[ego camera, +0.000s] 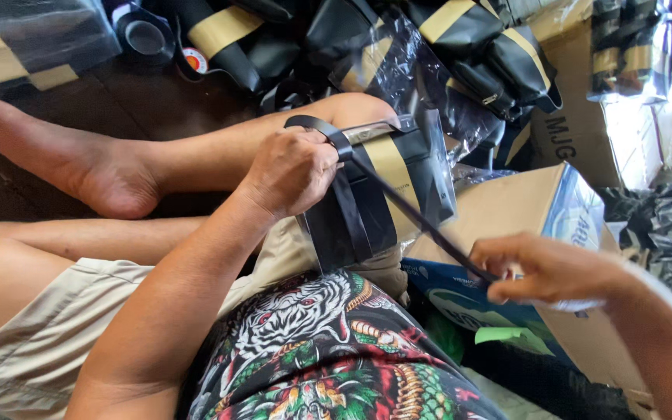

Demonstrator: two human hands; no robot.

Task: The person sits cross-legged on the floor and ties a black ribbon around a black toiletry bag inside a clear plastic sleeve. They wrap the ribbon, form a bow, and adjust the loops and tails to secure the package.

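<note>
A small black bag with a tan stripe [398, 183] rests against my raised knee, partly inside a clear plastic sleeve. My left hand [289, 171] grips its top edge, where the black strap loops over my fingers. From the bag the black strap [421, 222] runs taut down to the right. My right hand [550, 272] pinches the strap's far end, above a cardboard box.
Several more black-and-tan bags [468, 39] in clear sleeves lie piled at the back. Cardboard boxes [507, 206] crowd the right side, with a black plastic bag [666, 225] further right. My bare legs and foot [79, 163] stretch left across the dark floor.
</note>
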